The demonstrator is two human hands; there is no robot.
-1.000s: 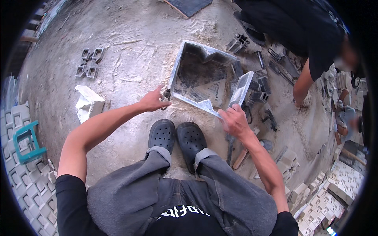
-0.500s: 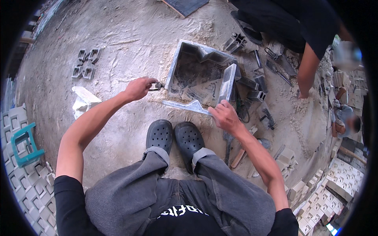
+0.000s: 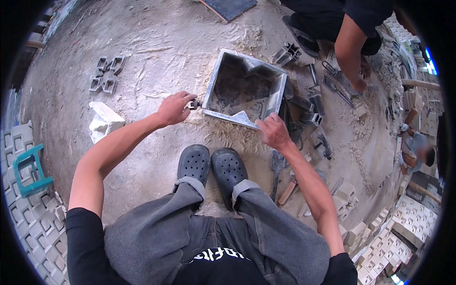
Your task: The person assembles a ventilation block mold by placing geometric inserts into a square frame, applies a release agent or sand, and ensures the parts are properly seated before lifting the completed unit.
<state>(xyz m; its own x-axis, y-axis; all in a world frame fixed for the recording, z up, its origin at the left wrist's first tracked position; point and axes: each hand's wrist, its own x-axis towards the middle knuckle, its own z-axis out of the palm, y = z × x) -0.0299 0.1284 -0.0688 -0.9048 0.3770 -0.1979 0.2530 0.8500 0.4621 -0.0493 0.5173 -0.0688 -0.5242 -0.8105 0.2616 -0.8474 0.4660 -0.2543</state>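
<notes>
A grey metal box mould (image 3: 281,97) lies on the sandy ground ahead of my feet. Its walls stand joined in a four-sided frame, with notched or wedge-shaped profiles on the far and near walls. My right hand (image 3: 274,132) is closed around the near right corner. Beside the left wall, my left hand (image 3: 175,109) has fingers and thumb about a small metal latch (image 3: 194,104), which the fingers partly cover. Dusty dark plate shows inside the frame.
Four-part hollow metal pieces (image 3: 105,75) and a white chunk (image 3: 105,121) lie left. Metal blocks (image 3: 311,118), a trowel (image 3: 277,164) and other tools crowd the right. A co-worker's hand (image 3: 359,85) works in sand far right. A teal stool (image 3: 31,171) stands left.
The near and right walls, swung apart before, now meet the others in a closed frame. My right hand has moved slightly right and up with them. The co-worker's arm has shifted left.
</notes>
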